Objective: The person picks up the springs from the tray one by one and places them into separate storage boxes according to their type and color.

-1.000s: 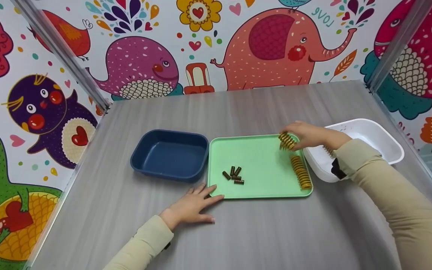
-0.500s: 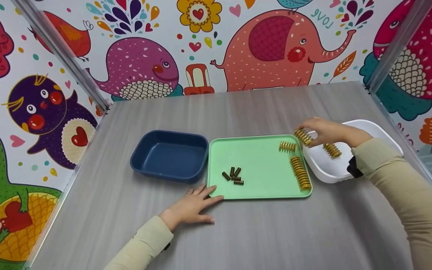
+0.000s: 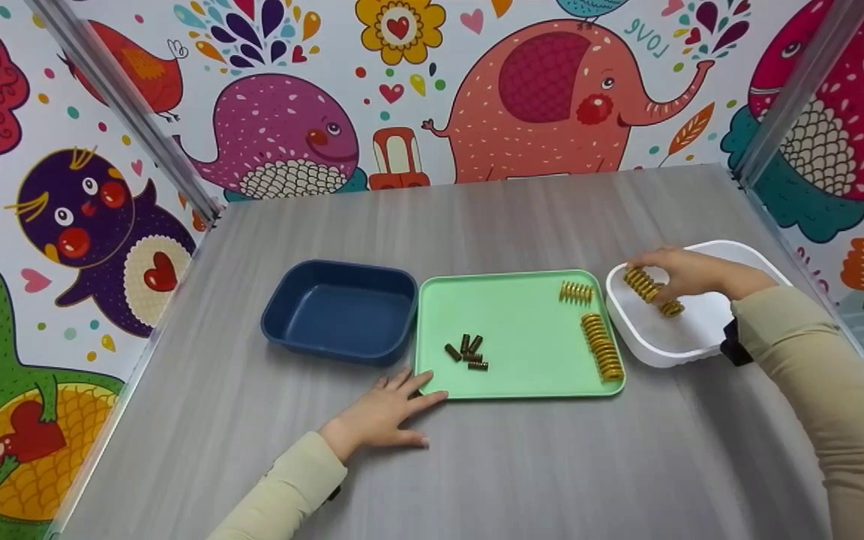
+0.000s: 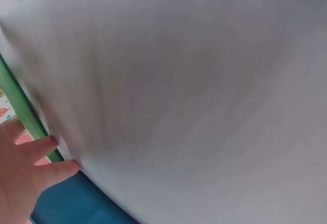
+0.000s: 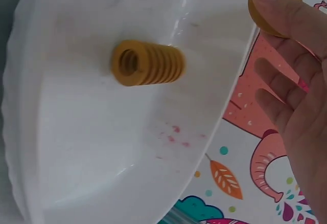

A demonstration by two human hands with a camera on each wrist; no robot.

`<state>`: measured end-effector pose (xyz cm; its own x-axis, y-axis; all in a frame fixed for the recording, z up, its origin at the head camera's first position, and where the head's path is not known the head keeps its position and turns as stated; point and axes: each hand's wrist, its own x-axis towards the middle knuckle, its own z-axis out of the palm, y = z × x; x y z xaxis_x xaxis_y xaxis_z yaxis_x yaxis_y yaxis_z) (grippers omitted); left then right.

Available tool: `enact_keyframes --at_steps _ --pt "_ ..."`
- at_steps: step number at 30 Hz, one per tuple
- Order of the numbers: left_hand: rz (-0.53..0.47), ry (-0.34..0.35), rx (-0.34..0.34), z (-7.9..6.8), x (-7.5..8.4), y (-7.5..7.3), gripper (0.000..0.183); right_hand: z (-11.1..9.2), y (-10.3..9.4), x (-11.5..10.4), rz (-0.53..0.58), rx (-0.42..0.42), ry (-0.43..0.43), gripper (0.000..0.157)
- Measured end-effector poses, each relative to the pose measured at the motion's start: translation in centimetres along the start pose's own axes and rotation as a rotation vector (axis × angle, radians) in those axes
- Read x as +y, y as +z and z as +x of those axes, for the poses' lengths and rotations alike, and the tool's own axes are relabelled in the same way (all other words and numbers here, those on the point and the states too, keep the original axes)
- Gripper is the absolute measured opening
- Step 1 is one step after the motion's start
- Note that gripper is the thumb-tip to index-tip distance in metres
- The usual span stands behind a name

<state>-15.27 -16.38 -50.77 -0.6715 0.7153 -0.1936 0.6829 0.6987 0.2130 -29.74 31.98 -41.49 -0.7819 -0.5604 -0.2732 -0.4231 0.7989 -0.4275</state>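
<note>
My right hand (image 3: pixel 691 271) pinches a thick yellow coil spring (image 3: pixel 642 285) between thumb and fingers, over the white bin (image 3: pixel 657 357). A second yellow spring (image 5: pixel 148 63) lies on its side in that bin, as the right wrist view shows. On the green tray (image 3: pixel 518 311), more yellow coils (image 3: pixel 601 346) form a row along the right edge. A spring with thinner, wider-spaced gold wire (image 3: pixel 576 292) lies behind them. Several small dark brown springs (image 3: pixel 469 352) are loosely grouped toward the tray's left. My left hand (image 3: pixel 383 414), fingers spread, rests at the tray's front left corner.
A dark blue bin (image 3: pixel 338 315) stands against the tray's left side, while the white one adjoins its right. Printed cartoon walls close off the grey table (image 3: pixel 522 472) at the back and sides, with metal posts (image 3: pixel 139 120) at the corners.
My right hand has carried the held yellow spring rightward from over the tray's back right corner to over the white bin. The thin gold spring has come into full view. My left hand stays put.
</note>
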Motion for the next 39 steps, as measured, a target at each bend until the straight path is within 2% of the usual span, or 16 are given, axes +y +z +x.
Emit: enact_keyframes --at_steps 3,10,15,21,27,39 --pt "-0.005 0.005 0.006 0.0 -0.1 0.0 0.07 -0.2 0.7 0.7 -0.003 -0.007 0.013 0.059" --pt "0.004 0.023 0.027 0.0 -0.2 0.2 0.07 -0.3 2.6 2.2 -0.082 -0.023 -0.045 0.054" --pt "0.014 0.022 0.028 0.1 -0.1 0.2 0.071 -0.2 3.3 2.5 -0.134 -0.04 -0.052 0.052" --pt "0.017 0.006 0.003 0.0 0.0 0.1 0.071 -0.1 3.7 2.4 -0.181 -0.036 -0.058 0.053" --pt "-0.007 0.0 -0.005 0.0 0.0 -0.1 0.07 0.1 4.0 2.5 -0.279 -0.024 -0.119 0.053" --pt "-0.015 0.005 -0.001 0.1 0.0 0.0 0.07 -0.6 3.3 2.1 -0.273 -0.049 -0.134 0.054"
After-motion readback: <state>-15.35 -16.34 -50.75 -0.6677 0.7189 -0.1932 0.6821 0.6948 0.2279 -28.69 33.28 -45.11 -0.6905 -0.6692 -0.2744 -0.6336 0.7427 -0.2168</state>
